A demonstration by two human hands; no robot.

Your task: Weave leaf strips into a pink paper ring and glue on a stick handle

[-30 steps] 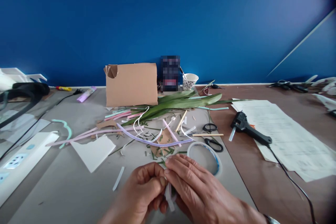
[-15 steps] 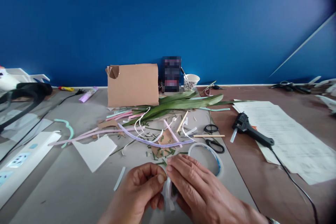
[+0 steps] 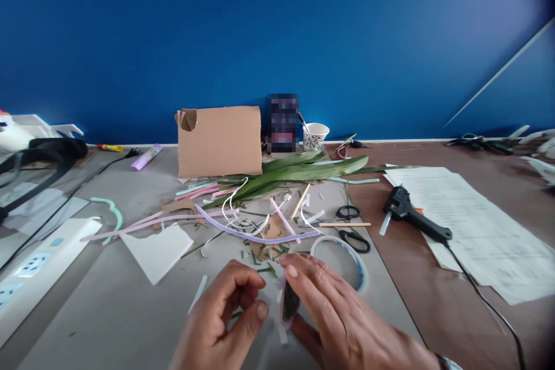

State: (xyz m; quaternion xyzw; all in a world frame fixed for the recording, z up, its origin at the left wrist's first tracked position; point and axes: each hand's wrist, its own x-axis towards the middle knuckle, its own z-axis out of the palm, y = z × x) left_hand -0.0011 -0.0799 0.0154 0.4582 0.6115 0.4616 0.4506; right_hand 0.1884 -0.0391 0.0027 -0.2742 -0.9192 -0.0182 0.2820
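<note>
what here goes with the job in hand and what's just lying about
Seemingly in use: pale-rimmed dark green piece in the right hand; probably chopped green leaf bits

Seemingly lying about: white patterned cup; white paper sheets; long white power strip

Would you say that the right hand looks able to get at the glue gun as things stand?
Probably not straight away: the right hand seems occupied, holding a small green-filled piece. Nothing visible covers the glue gun, though.

Craft workspace for sure: glue gun (image 3: pixel 416 219), scissors (image 3: pixel 347 217), cardboard (image 3: pixel 219 141) and green clippings (image 3: pixel 272 269) on a desk (image 3: pixel 130 312) by a blue wall (image 3: pixel 277 29). Possibly an office, too little room shows.
</note>
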